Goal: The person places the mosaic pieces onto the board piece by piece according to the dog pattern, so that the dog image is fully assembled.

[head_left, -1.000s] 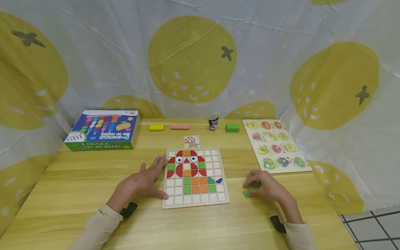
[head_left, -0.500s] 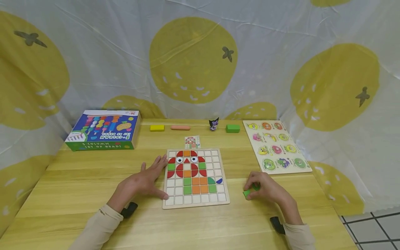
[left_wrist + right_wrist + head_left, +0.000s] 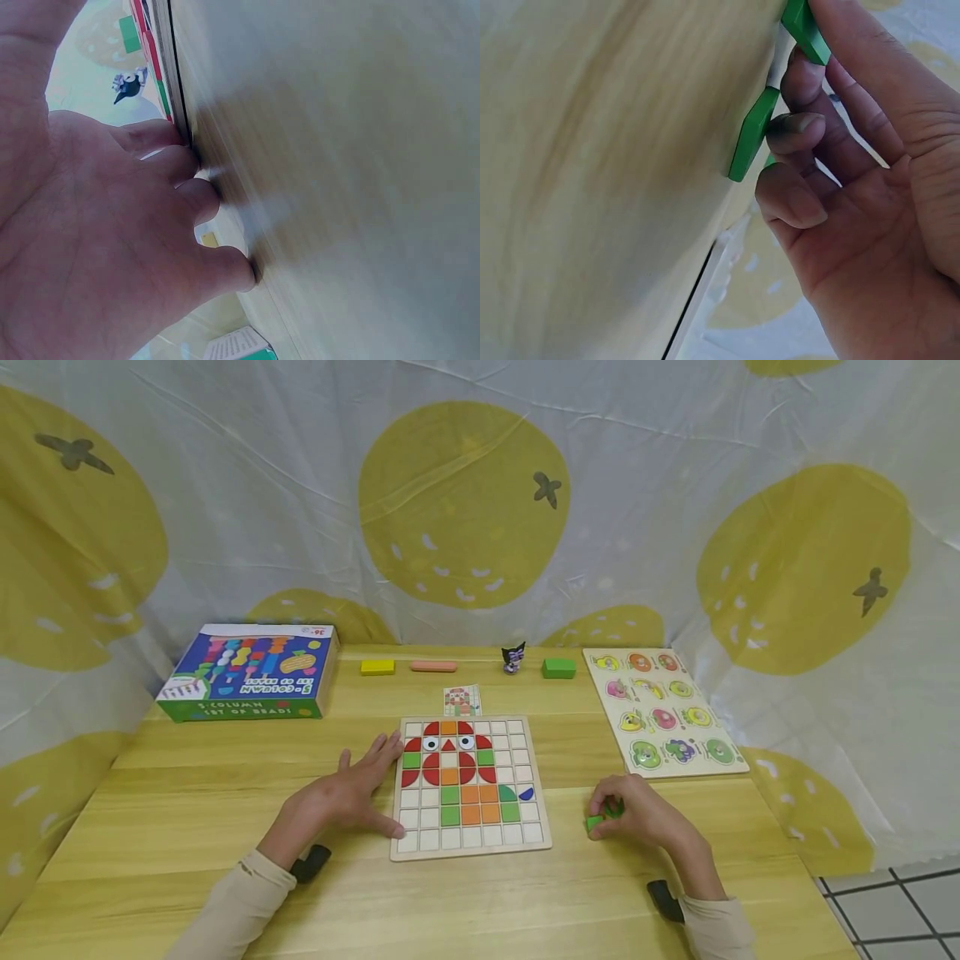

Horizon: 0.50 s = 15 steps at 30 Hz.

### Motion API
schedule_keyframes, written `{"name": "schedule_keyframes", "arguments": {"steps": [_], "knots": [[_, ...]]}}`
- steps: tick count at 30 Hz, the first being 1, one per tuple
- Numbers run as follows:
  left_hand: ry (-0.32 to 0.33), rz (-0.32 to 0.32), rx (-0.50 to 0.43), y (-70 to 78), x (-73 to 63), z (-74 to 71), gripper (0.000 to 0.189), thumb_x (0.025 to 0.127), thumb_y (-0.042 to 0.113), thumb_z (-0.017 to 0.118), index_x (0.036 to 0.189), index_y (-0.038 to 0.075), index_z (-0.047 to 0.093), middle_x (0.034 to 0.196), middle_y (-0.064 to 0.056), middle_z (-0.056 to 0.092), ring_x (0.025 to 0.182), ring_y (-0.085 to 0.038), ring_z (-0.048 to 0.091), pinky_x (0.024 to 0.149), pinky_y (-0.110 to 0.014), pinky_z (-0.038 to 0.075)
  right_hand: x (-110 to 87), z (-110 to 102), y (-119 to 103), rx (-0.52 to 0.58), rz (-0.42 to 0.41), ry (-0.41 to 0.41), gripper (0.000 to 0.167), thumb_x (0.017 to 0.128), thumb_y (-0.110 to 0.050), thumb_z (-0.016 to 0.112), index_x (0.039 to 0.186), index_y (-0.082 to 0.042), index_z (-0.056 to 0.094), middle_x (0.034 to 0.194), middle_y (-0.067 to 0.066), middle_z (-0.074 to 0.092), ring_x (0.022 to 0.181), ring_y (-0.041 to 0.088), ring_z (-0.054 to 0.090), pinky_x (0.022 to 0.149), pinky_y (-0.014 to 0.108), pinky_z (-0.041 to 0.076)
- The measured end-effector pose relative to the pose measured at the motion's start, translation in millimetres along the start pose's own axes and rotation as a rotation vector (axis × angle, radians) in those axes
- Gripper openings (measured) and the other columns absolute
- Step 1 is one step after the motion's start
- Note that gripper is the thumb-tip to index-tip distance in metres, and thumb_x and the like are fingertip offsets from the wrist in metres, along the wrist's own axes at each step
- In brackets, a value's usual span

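Note:
A wooden grid board [image 3: 396, 852] carries red, orange and green tiles, two eye tiles and a blue half-round tile [image 3: 526, 793]. My left hand [image 3: 341, 795] lies spread at its left side, thumb on the lower left corner and fingertips along the edge. To the right of the board, my right hand [image 3: 643, 808] pinches a green tile [image 3: 806, 31] between thumb and forefinger. A second green tile [image 3: 754, 135] rests on the table by its curled fingers. Behind them a bit of green shows, mostly hidden.
A small pattern card [image 3: 461, 700] lies behind the board. Along the back stand a bead-set box [image 3: 247, 672], a yellow block [image 3: 377, 667], a pink stick [image 3: 433, 667], a small figurine [image 3: 512, 658] and a green block [image 3: 558, 668]. A fruit puzzle board [image 3: 666, 710] lies at right.
My right hand has shifted very slightly to the right, and the green tile in its fingers shows a different angle. The left hand stays in place on the board.

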State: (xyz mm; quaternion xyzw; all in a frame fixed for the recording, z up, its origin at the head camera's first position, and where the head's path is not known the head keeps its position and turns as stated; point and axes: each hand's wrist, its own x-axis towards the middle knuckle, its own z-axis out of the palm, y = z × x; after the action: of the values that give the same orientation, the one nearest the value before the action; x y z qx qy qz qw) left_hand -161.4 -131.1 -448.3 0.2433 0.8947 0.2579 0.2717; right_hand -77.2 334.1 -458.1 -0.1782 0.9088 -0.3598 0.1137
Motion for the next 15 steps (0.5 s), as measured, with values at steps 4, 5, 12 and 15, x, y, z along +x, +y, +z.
{"name": "schedule_keyframes", "arguments": {"steps": [4,5,12,15], "knots": [[-0.001,0.002,-0.001,-0.2,0.0,-0.1,0.136,0.079,0.052,0.095,0.173,0.005,0.009,0.182,-0.016,-0.004,0.166,-0.042,-0.005,0.126,-0.074,-0.009,-1.4,-1,-3,0.002,0.023,0.012,0.022,0.079,-0.015,0.097,0.082,-0.019,0.076,0.077,-0.012,0.067,0.072,0.007,0.056,0.065,0.022,0.049],[-0.001,0.004,-0.002,-0.3,-0.1,-0.2,0.136,0.079,0.052,0.095,0.173,0.005,0.009,0.182,-0.016,-0.004,0.166,-0.042,-0.006,0.126,-0.074,-0.009,-1.1,-1,-4,0.006,0.023,0.013,0.02,0.081,-0.014,0.096,0.082,-0.02,0.077,0.076,-0.012,0.068,0.071,0.006,0.057,0.065,0.022,0.05],[0.004,0.006,-0.001,0.0,-0.6,-0.7,0.135,0.079,0.052,0.095,0.173,0.005,0.01,0.182,-0.017,-0.004,0.166,-0.043,-0.005,0.126,-0.074,-0.009,19.4,3,-26,0.067,-0.085,0.029,0.008,0.092,-0.006,0.086,0.092,-0.014,0.083,0.087,-0.008,0.077,0.076,0.006,0.065,0.066,0.024,0.056],[0.005,0.007,0.002,0.1,-0.4,-0.6,0.135,0.079,0.052,0.095,0.173,0.005,0.011,0.182,-0.017,-0.003,0.166,-0.043,-0.005,0.126,-0.073,-0.01,34.7,9,-45,0.103,-0.099,0.061,0.008,0.094,-0.006,0.084,0.095,-0.014,0.084,0.093,-0.004,0.079,0.081,0.007,0.068,0.069,0.024,0.059]]}}
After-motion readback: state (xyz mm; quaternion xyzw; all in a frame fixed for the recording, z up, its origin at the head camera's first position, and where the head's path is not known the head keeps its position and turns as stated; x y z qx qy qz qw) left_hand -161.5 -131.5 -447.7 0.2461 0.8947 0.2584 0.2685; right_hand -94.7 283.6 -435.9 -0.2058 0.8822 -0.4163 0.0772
